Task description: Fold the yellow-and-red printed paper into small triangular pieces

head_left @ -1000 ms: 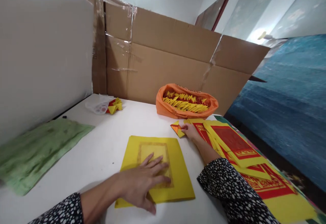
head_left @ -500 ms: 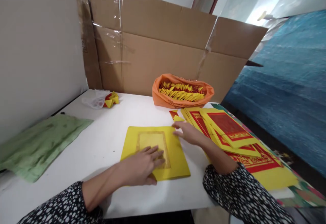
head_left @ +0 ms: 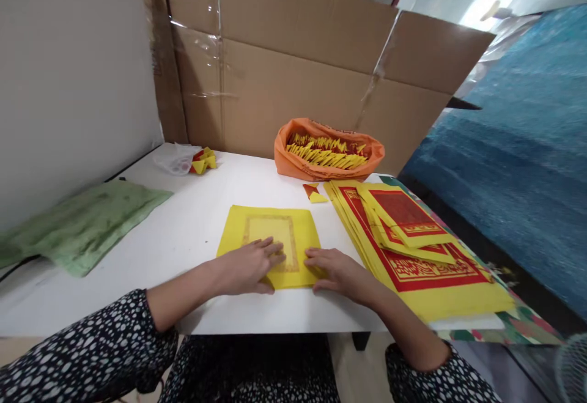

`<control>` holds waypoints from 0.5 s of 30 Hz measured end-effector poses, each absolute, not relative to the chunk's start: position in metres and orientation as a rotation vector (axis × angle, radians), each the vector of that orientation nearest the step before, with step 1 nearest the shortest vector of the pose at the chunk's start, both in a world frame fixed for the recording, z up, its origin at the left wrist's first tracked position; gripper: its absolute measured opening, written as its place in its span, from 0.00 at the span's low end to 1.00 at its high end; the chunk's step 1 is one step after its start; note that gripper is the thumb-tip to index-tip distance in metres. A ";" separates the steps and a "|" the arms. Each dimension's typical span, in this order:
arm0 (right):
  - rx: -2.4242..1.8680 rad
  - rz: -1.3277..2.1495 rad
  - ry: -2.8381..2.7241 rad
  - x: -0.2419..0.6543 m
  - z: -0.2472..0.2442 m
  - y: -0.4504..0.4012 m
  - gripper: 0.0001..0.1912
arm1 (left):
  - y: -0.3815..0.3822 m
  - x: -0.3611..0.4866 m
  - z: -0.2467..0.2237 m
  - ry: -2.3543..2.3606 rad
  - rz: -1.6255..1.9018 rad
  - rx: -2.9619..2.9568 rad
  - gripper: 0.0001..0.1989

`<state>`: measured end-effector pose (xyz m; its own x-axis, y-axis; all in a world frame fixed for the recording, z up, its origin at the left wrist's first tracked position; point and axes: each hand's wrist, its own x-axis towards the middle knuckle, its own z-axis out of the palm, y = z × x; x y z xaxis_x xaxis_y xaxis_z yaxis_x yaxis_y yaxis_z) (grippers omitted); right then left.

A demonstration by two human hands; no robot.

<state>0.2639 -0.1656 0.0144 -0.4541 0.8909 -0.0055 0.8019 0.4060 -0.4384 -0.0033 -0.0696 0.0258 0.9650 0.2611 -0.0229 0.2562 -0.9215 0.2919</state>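
Yellow paper [head_left: 293, 235], bearing a faint framed rectangle, lies flat on the white table [head_left: 257, 314] under both hands. The left hand [head_left: 250, 265] is spread over its left and middle part, palm down; the right hand [head_left: 342, 273] is at its near right corner, fingers on top and thumb by the near edge. The hands are apart from each other, and whether the right one pinches the corner I cannot tell. This looks like a squaring or steadying step, and the next move seems to call for a firm left palm while the right fingers find the edge cleanly.

Straight beyond the right hand sits an open orange bag [head_left: 285, 161], packed with rows of folded yellow and red pieces [head_left: 337, 157]. Between that bag and the hands lies one loose folded piece [head_left: 315, 197]. Far beyond the left hand, a clear plastic bag [head_left: 177, 159] meets more folded pieces [head_left: 204, 161]; whether those are inside it is unclear. Right of the right hand are red-printed yellow sheets [head_left: 413, 268].
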 end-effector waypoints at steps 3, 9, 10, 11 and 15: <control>-1.458 0.526 -2.453 0.266 0.012 -0.166 0.22 | -0.071 -0.003 0.030 0.357 0.005 2.849 0.31; -1.458 0.574 -2.291 0.262 0.020 -0.172 0.09 | -0.079 -0.006 0.057 0.378 -0.072 2.804 0.30; -1.472 0.639 -2.213 0.261 0.023 -0.173 0.10 | -0.082 -0.008 0.065 0.424 -0.114 2.801 0.32; -1.475 0.718 -2.143 0.259 0.026 -0.175 0.10 | -0.086 -0.009 0.073 0.477 -0.148 2.799 0.34; -1.470 0.883 -1.981 0.253 0.031 -0.174 0.10 | -0.100 -0.015 0.099 0.622 -0.142 2.837 0.34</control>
